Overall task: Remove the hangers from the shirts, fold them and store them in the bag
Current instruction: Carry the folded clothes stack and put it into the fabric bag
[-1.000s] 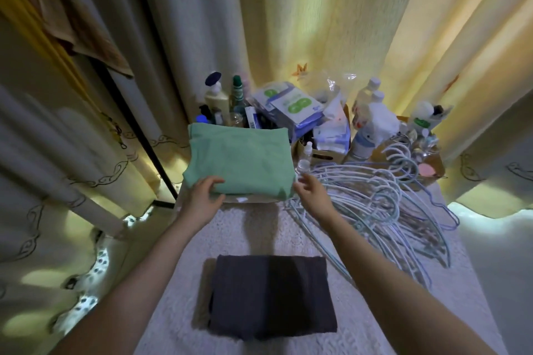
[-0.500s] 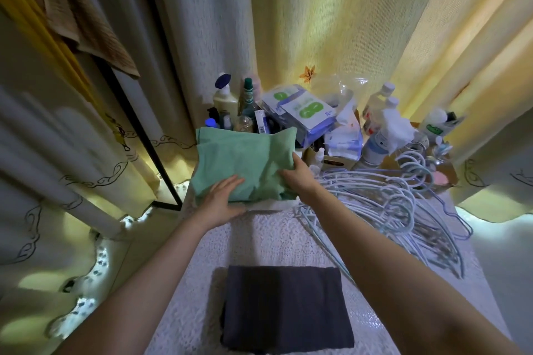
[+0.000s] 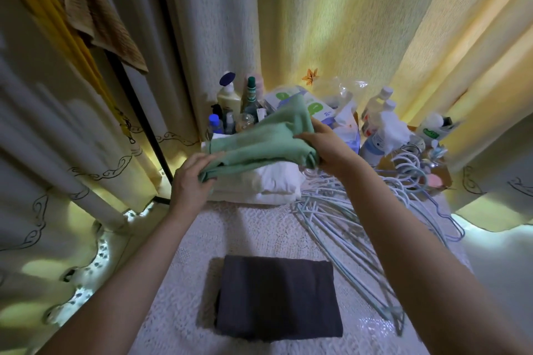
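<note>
Here, soft green shirt [image 3: 259, 144] bunched between both hands, lacy tablecloth [image 3: 259, 228].

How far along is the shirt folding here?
Done: bare pale-blue wire hangers are piled up; a dark grey shirt and white garments lie folded. In hand: both the left hand and right hand hold the folded green shirt. Left: bagging; no bag visible.

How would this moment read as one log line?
both hands: left hand, right hand | lifting folded green shirt | off white stack
</note>
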